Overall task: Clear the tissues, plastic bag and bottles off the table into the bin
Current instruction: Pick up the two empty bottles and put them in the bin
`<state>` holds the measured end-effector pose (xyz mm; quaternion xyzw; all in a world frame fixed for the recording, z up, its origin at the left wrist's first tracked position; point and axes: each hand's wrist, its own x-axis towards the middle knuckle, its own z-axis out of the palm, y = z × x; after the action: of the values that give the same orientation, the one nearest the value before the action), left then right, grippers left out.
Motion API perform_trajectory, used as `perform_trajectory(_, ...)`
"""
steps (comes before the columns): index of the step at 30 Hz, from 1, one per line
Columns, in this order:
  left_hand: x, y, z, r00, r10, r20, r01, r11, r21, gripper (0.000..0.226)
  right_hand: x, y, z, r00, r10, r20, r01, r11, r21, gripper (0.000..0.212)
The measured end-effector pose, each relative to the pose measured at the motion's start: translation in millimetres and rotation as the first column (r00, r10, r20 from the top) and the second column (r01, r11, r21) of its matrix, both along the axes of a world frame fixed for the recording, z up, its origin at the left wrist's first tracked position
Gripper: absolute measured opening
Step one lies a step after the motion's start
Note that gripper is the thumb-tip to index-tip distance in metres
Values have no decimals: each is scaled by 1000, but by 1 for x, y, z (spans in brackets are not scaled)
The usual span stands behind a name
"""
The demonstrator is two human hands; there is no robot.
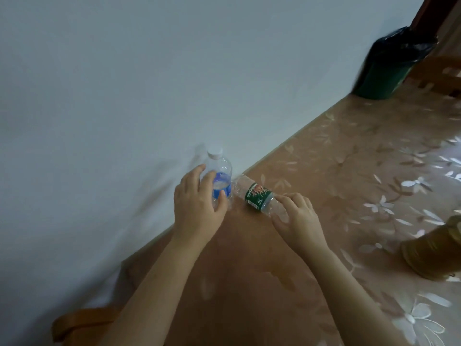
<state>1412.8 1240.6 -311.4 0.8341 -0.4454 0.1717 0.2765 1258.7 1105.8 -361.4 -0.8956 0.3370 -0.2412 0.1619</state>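
Note:
A clear bottle with a blue label and white cap (pixel 220 171) stands upright at the table's wall-side edge. My left hand (pixel 197 203) wraps around its lower body. A second clear bottle with a green label (pixel 254 193) lies on its side on the table (pixel 249 270), its base end toward the first bottle. My right hand (pixel 296 218) has fingers curled around that bottle's near end. The dark green bin (pixel 384 73) with a black liner stands on the floor beyond the table's far end, by the wall.
The table has a brown cloth with pale flower prints. A round tan woven container (pixel 434 253) sits at the right edge. A wooden chair back (pixel 82 323) shows at bottom left. A pale wall runs along the table's left side.

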Motion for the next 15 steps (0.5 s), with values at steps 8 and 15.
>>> perform_trajectory(8,25,-34,-7,1000,8,24,-8,1000,9,45,18,-27,-37,999,-27,-36,28,999,42,40)
perform_trajectory(15,43,-58,-12,1000,-1,-3,1,1000,-12,46,23,-41,-57,992,-62,-108,79,982,170,44)
